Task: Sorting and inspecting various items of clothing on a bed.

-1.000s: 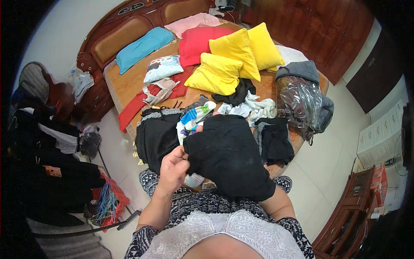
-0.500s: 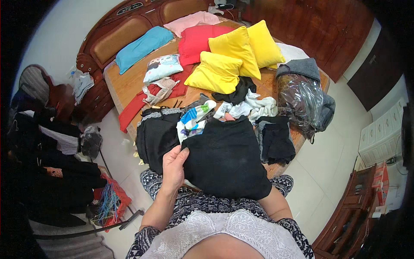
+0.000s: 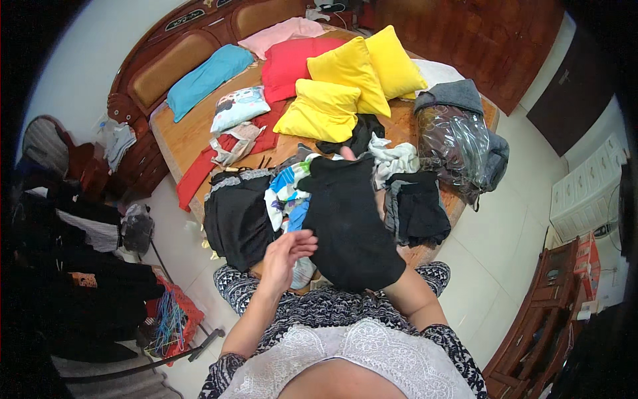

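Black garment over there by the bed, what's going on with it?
A person has the black garment draped over their right hand, which is mostly hidden by it. The left hand is open beside the cloth's left edge; whether it touches is unclear. More clothes lie on the bed, nearer the person than three yellow cushions.

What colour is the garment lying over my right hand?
The garment is black; the head view shows it best.
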The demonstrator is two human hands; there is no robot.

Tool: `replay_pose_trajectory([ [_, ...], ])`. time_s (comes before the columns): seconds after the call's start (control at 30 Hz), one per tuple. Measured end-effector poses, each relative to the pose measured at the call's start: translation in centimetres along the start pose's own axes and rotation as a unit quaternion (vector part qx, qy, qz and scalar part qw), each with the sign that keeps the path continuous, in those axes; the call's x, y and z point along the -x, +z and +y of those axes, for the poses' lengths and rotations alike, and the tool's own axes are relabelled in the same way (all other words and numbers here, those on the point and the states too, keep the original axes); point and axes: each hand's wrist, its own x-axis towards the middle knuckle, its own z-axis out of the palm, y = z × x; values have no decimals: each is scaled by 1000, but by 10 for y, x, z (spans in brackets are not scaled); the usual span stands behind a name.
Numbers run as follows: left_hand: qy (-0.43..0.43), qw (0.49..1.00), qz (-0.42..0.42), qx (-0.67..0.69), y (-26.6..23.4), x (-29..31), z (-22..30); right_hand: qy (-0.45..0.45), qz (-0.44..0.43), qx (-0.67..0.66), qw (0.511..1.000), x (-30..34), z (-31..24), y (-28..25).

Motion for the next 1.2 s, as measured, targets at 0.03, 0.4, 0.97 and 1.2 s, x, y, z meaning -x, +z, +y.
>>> replay_pose_trajectory([
  [0.03,3,1000,5,1,3,-7,-5,-13,-3,5,1000,0,-14,8],
  [0.4,-29,970,60,235,6,-10,0,-86,-49,-370,924,20,-40,78],
  [0.97,-25,953,-6,302,2,-11,17,369,216,-704,567,137,23,143],
  [1.2,-22,943,-32,331,0,-4,22,366,225,-769,473,115,16,128],
])
